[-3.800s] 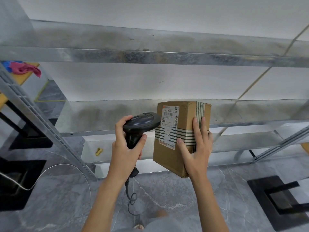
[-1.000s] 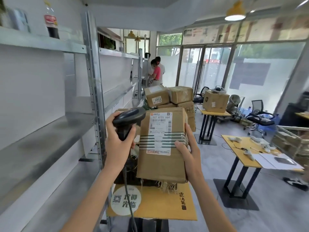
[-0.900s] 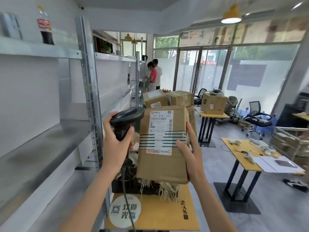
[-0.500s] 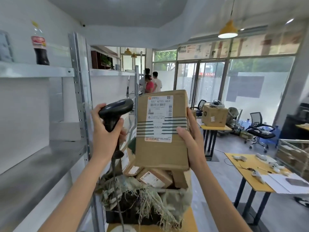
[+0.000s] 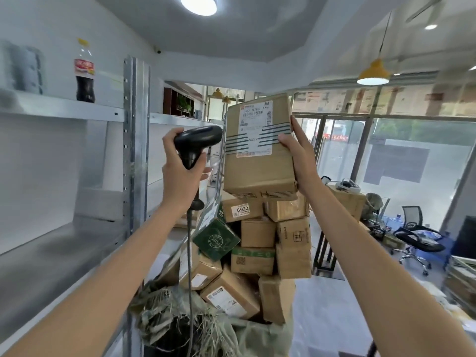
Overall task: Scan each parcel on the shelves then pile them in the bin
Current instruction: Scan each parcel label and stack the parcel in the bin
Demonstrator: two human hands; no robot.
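Two hands up at head height. R hand (image 5: 300, 161) grips parcel (image 5: 258, 148) by its right edge: thumb curled over the label face, other fingers behind the box, mostly hidden. Parcel upright, slightly tilted, label (image 5: 255, 130) w/ barcode facing camera, dark tape bands across it. Parcel held in air just above the top of the pile (image 5: 260, 243); contact w/ top boxes cannot tell. L hand (image 5: 181, 171) wrapped round scanner (image 5: 197, 143) handle, fingers curled tight, scanner head pointing right at parcel's left edge, just beside it. Cord (image 5: 189, 266) hangs straight down from scanner. Pile = many cardboard boxes plus one dark green box (image 5: 215, 239), stacked high in the bin (image 5: 180, 323), near centre; bin lined w/ frayed sacking. Metal shelves (image 5: 64, 228) on left; cola bottle (image 5: 84, 73) on top shelf. Far right: office chair (image 5: 414, 235), glass doors (image 5: 340, 148).
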